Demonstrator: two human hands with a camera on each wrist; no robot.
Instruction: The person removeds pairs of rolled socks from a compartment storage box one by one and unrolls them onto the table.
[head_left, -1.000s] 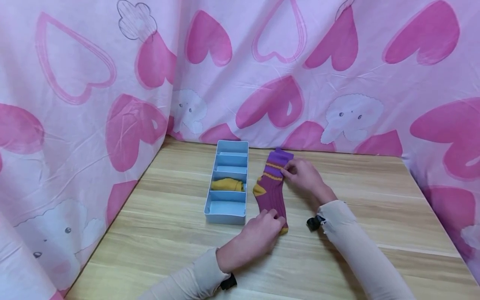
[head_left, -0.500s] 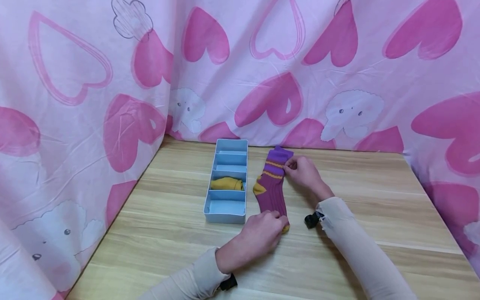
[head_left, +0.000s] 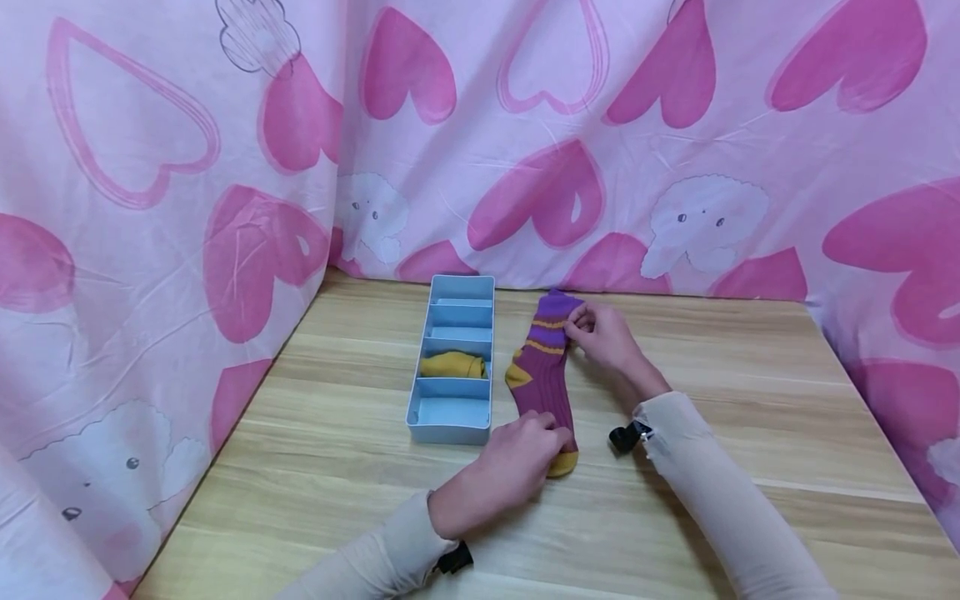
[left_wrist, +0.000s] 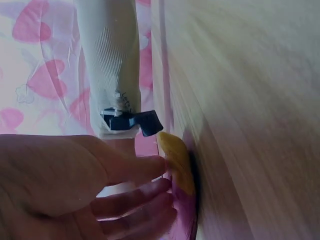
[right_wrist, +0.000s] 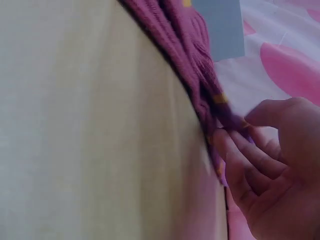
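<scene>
A purple sock with yellow stripes, heel and toe lies flat on the wooden table, cuff pointing away from me. My left hand is at its near end, fingertips and thumb pinching the sock by the yellow toe. My right hand pinches the right edge of the purple cuff between thumb and fingers. Left of the sock stands a pale blue divided tray, and a folded yellow sock fills one of its middle compartments.
Pink heart-patterned cloth hangs along the back and left side of the table. The tray's other compartments hold nothing. Bare wood spreads to the right of my arms and along the near edge.
My left hand has shifted slightly left, uncovering more of the yellow toe. My right hand has crept a little up the cuff. The sock stays flat in place.
</scene>
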